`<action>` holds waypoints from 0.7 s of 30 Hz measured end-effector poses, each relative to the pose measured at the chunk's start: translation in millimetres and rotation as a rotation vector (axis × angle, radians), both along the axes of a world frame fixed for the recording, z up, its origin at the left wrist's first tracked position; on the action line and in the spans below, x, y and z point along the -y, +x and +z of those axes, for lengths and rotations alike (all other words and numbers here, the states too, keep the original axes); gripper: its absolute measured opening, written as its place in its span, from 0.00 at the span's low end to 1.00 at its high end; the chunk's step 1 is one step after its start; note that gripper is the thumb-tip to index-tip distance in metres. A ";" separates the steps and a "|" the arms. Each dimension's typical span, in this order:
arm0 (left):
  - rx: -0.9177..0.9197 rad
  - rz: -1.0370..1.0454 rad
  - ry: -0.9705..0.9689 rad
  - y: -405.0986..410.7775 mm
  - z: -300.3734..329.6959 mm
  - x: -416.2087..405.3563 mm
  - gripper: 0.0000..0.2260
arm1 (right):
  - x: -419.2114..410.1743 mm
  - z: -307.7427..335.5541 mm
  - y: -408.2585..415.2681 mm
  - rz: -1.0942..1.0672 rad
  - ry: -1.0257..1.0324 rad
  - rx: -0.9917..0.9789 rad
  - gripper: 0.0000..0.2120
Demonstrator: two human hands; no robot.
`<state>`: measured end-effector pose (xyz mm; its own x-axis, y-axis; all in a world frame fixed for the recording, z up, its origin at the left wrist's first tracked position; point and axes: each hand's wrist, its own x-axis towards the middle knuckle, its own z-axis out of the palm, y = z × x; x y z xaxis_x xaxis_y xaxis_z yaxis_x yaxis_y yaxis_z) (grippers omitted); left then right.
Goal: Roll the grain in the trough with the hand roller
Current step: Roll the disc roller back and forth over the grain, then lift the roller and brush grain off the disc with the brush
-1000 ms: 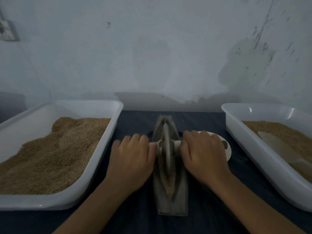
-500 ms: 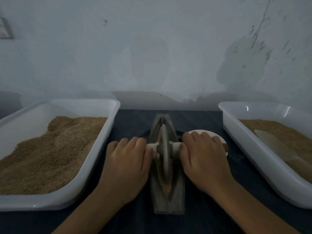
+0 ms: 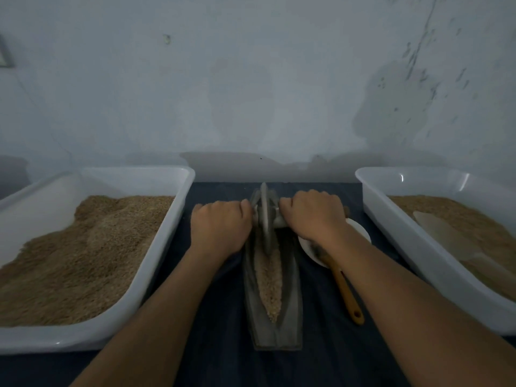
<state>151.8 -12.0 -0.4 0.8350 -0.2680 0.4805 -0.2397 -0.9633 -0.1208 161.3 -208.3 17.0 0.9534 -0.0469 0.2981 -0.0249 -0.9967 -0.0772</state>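
Both arms outstretched — left hand point(image 3: 220, 229) and right hand point(image 3: 312, 216) clenched around the hand roller point(image 3: 265, 216) axle ends

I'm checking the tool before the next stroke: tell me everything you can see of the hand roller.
The hand roller is a thin grey disc, metal by its look, standing upright on edge in the boat-shaped trough. A pale axle runs through its middle. The left hand and the right hand each grip one end. It sits at the trough's far end, with the grain lying nearer the person. Its lower edge is hidden.
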 end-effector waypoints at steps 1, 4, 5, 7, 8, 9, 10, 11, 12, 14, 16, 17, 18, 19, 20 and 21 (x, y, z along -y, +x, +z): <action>-0.013 -0.006 -0.004 1.3 -3.3 -2.8 0.12 | -0.5 -0.6 -2.2 0.024 -0.020 0.042 0.24; 0.055 -0.007 -0.119 -8.5 -16.7 -6.3 0.18 | 0.9 -3.7 -20.5 0.139 0.020 0.129 0.25; 0.090 -0.008 -0.211 -11.6 -19.3 -4.8 0.21 | 4.5 -3.2 -28.7 0.196 0.047 0.141 0.23; 0.118 0.002 -0.319 -13.4 -21.7 -2.5 0.25 | 15.0 0.5 -45.9 0.280 0.035 0.215 0.15; 0.111 0.001 -0.336 -12.0 -21.5 -1.9 0.26 | 21.8 3.5 -54.6 0.291 -0.022 0.288 0.10; 0.087 -0.005 -0.358 -10.2 -20.8 -1.5 0.27 | 28.5 6.7 -64.1 0.287 -0.093 0.363 0.07; 0.064 -0.014 -0.384 -10.0 -20.3 -1.3 0.28 | 34.9 8.7 -74.2 0.285 -0.142 0.434 0.05; 0.055 -0.011 -0.407 -9.4 -19.8 -1.0 0.28 | 41.0 9.6 -84.3 0.298 -0.151 0.490 0.04; 0.061 0.001 -0.415 -9.6 -20.5 -0.5 0.28 | 46.9 7.9 -94.4 0.319 -0.128 0.512 0.03; 0.084 0.024 -0.408 -9.7 -21.9 1.1 0.28 | 58.1 -1.3 -112.6 0.372 -0.066 0.452 0.05; 0.116 0.042 -0.406 -9.5 -23.9 2.5 0.28 | 68.9 -15.2 -124.9 0.415 -0.136 0.313 0.06; 0.125 0.052 -0.411 -10.1 -24.5 2.9 0.28 | 73.9 -22.5 -128.7 0.436 -0.233 0.236 0.07; 0.132 0.062 -0.422 -10.9 -24.8 3.4 0.28 | 78.0 -27.9 -131.0 0.452 -0.337 0.154 0.13; 0.129 0.069 -0.440 -11.3 -25.0 3.6 0.28 | 82.0 -32.4 -131.6 0.454 -0.419 0.073 0.21; 0.119 0.072 -0.462 -11.9 -25.4 4.0 0.29 | 85.5 -34.9 -131.8 0.434 -0.468 0.020 0.26; 0.104 0.076 -0.493 -12.0 -25.5 4.1 0.29 | 88.4 -37.2 -131.0 0.427 -0.490 0.004 0.30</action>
<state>139.8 -16.1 -25.9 0.7841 0.0710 0.6165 -0.1779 -0.9260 0.3329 30.3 -296.8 -20.2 0.8571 0.4781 0.1918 0.3805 -0.8386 0.3898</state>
